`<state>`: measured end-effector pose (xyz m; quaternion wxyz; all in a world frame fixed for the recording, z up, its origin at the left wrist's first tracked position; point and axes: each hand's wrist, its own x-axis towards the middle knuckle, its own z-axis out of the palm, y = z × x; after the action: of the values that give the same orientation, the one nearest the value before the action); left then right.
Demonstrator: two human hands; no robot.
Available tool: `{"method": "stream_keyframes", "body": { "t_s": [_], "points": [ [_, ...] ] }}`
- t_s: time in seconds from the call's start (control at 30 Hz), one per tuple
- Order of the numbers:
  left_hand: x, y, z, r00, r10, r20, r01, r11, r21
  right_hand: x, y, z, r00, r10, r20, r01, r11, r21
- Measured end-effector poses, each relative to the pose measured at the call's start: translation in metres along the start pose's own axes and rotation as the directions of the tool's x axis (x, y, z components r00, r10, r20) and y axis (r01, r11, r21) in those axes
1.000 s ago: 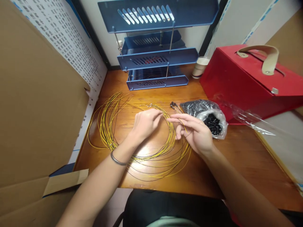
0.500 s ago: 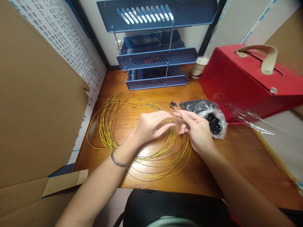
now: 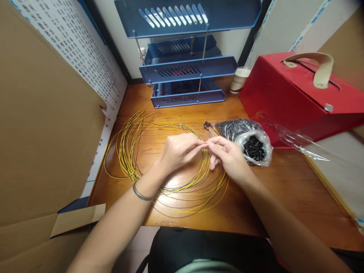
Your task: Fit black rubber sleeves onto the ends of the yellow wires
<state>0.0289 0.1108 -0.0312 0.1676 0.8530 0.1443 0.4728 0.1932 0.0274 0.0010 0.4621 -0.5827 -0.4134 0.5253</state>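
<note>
Coiled yellow and dark wires (image 3: 125,151) lie on the wooden table. Over the right part of the coil, my left hand (image 3: 182,149) and my right hand (image 3: 227,155) meet at their fingertips. Both pinch a thin wire; its end is mostly hidden by the fingers. Just beyond my right hand are several wire ends with black tips (image 3: 209,125). To the right of that hand, an opened clear plastic bag (image 3: 267,157) holds many small black parts (image 3: 254,148).
Blue tiered trays (image 3: 187,99) stand at the back, with a paper cup (image 3: 239,79) beside them. A red box (image 3: 295,102) with a beige handle (image 3: 324,70) sits at the right. Cardboard (image 3: 42,125) borders the left side.
My right hand has moved left, toward my left hand. The fingers of my left hand have closed from a loose gap to a pinch, and the fingertips of both hands now meet.
</note>
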Motion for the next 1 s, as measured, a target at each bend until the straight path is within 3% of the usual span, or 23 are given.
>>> {"method": "stream_keyframes", "body": {
  "t_s": [0.27,0.6,1.0],
  "points": [
    [-0.0003,-0.0005,-0.0018,0.999,-0.023,0.026,0.024,1.0,-0.01,0.0025,-0.0006,-0.0029,0.997,0.034,-0.07,-0.029,0.998,0.064],
    [-0.0035,-0.0037,0.0004,1.0,-0.001,0.015,0.002,1.0,-0.028,0.0002,0.0018,-0.0003,1.0,-0.022,0.018,0.022,0.999,0.036],
    [0.0009,0.002,-0.0033,0.991,-0.088,0.1,0.084,0.995,0.046,0.0002,0.0011,0.0001,0.998,-0.063,-0.025,0.064,0.997,0.033]
  ]
}}
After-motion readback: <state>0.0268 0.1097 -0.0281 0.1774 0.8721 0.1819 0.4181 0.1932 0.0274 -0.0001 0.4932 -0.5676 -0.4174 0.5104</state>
